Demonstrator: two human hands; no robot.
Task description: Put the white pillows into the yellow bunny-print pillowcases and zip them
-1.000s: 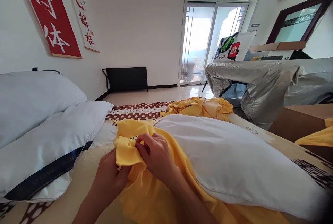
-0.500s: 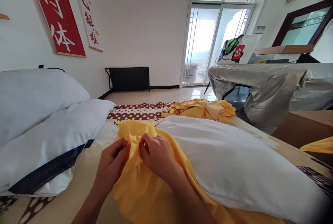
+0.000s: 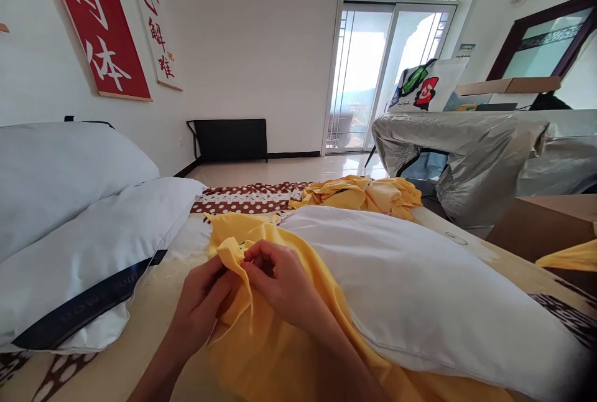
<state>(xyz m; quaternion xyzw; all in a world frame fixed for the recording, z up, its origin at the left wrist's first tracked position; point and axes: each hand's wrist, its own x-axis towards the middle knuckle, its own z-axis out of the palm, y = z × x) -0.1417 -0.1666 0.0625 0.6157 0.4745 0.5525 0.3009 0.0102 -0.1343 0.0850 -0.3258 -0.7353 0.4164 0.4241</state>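
A yellow pillowcase [image 3: 280, 352] spreads over the bed in front of me, its edge gathered up between my hands. My left hand [image 3: 203, 299] pinches a folded part of that edge from the left. Just opposite, my right hand [image 3: 280, 277] has thumb and fingers closed on the cloth near the fold. A small green patch shows inside the fold, too small to make out. Right beside the pillowcase lies a plump white pillow [image 3: 420, 290], with yellow cloth along its near side. Fingertips of both hands are partly hidden by the fabric.
Two more white pillows [image 3: 93, 221] are stacked at the left, the lower with a dark blue band [image 3: 88, 302]. Beyond the pillow lies crumpled yellow fabric [image 3: 364, 193]. An open cardboard box [image 3: 545, 228] and a table under silvery plastic [image 3: 485, 159] stand to the right.
The pillowcase edge between my hands has been turned up into an open fold, showing the green patch. Both hands have shifted slightly and keep their pinch. The pillows have not moved.
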